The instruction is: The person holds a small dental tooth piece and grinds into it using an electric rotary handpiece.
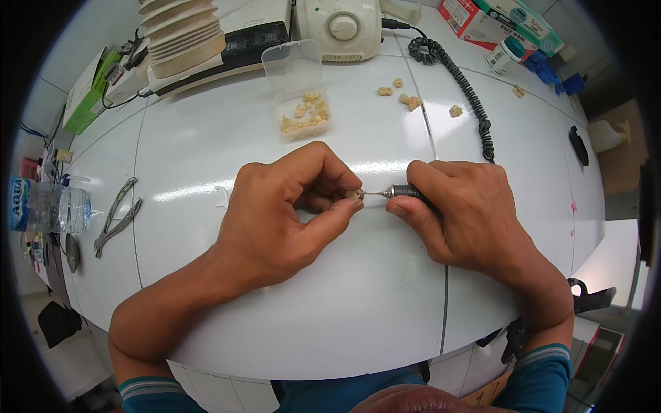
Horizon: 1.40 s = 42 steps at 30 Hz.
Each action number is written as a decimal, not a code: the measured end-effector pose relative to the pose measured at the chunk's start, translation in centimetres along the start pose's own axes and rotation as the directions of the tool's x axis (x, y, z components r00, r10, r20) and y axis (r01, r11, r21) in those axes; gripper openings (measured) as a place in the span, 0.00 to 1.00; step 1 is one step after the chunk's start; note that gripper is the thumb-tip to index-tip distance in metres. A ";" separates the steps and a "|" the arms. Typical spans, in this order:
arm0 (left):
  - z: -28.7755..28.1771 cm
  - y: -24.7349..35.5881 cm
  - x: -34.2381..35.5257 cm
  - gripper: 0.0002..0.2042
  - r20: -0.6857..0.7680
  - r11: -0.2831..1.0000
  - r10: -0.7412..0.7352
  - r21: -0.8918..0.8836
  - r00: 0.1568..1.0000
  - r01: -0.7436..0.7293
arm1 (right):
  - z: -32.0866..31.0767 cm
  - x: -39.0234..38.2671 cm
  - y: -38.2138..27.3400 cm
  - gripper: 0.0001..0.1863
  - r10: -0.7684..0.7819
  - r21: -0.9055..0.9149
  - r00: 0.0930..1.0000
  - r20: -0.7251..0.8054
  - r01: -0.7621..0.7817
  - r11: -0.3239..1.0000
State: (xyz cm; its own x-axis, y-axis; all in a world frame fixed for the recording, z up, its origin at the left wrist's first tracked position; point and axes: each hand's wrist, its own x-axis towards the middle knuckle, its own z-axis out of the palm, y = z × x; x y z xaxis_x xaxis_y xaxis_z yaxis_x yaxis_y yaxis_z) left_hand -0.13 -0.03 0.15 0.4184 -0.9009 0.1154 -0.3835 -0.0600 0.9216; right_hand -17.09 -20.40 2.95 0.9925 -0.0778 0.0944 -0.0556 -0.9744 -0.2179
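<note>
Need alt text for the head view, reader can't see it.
A person's left hand pinches a small pale piece at the tip of a slim handpiece held in the right hand, above a white table. Beyond, an open clear box holds yellowish pieces; pliers lie at left.

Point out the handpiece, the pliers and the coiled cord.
Handpiece (405,192): head view, on its dark grip, behind the metal tip.
Pliers (105,238): head view, near the joint.
Coiled cord (471,94): head view, midway along its coils.
</note>
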 end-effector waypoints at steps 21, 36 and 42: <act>0.0 0.0 0.0 0.06 0.011 0.996 -0.070 -0.056 0.997 0.071 | 0.3 0.0 0.1 0.26 0.007 -0.014 1.000 -0.018 -0.007 1.000; -0.2 0.0 0.2 0.05 0.032 0.993 -0.084 -0.081 0.996 0.086 | 0.5 0.0 0.1 0.26 0.013 0.003 0.999 -0.042 -0.013 1.000; -0.1 -0.1 0.2 0.05 0.027 0.992 -0.087 -0.093 0.996 0.089 | 0.5 0.0 0.1 0.26 0.015 -0.007 0.999 -0.034 -0.015 1.000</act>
State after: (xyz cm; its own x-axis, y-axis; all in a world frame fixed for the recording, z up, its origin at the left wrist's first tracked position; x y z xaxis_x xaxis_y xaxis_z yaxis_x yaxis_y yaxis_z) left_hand 0.03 -0.14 0.15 0.4279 -0.9035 0.0251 -0.2664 -0.0996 0.9587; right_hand -17.03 -20.37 2.47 0.9873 -0.0993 0.1239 -0.0714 -0.9746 -0.2122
